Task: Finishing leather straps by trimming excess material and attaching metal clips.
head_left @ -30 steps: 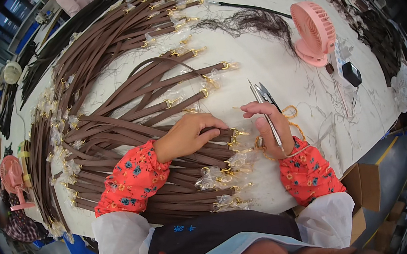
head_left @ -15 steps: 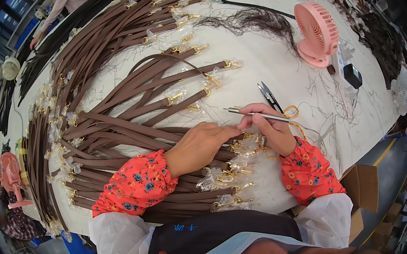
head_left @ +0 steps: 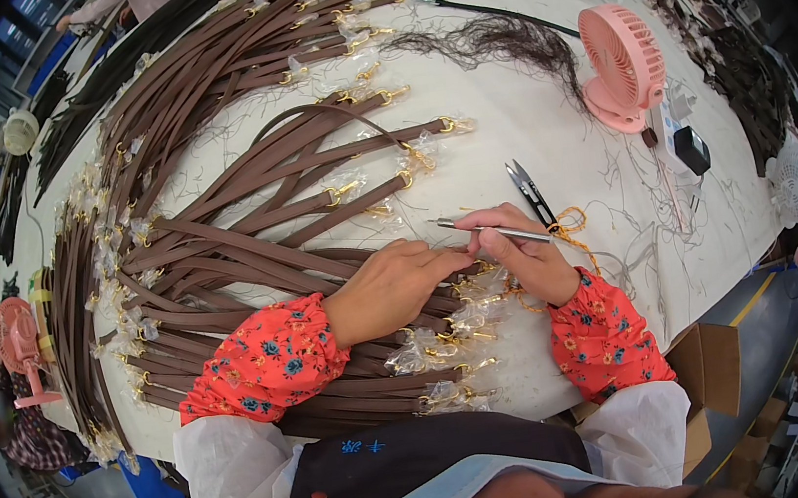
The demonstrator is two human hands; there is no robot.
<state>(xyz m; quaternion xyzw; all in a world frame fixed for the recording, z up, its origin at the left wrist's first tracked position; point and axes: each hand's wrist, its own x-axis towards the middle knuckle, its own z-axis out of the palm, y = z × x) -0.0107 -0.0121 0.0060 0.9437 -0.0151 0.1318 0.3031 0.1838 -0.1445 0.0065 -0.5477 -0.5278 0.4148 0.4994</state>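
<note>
My right hand [head_left: 530, 259] pinches a slim silver pen-like tool [head_left: 527, 233] between thumb and fingers. Its thin tip points left, just above the fingertips of my left hand. My left hand [head_left: 389, 289] lies palm down over the brown straps [head_left: 224, 269], its fingers closed on the end of one strap, which they mostly hide. Gold-coloured clasps in clear plastic wrap [head_left: 466, 315] are clustered below the two hands. Just beyond my right hand lie black-handled thread snips [head_left: 530, 193], beside a twisted orange cord [head_left: 570, 222].
More brown straps [head_left: 230, 62] cover the table's left and far side. A pink fan [head_left: 621, 61] stands at the far right, near a tangle of dark threads [head_left: 503, 40] and a black device [head_left: 691, 150]. Below the table's right edge is an open cardboard box [head_left: 708, 366].
The pen-like tool has shifted slightly left and down, with my right hand's fingers tilting along. My left hand stays in place. At the far left, another person's arm has moved.
</note>
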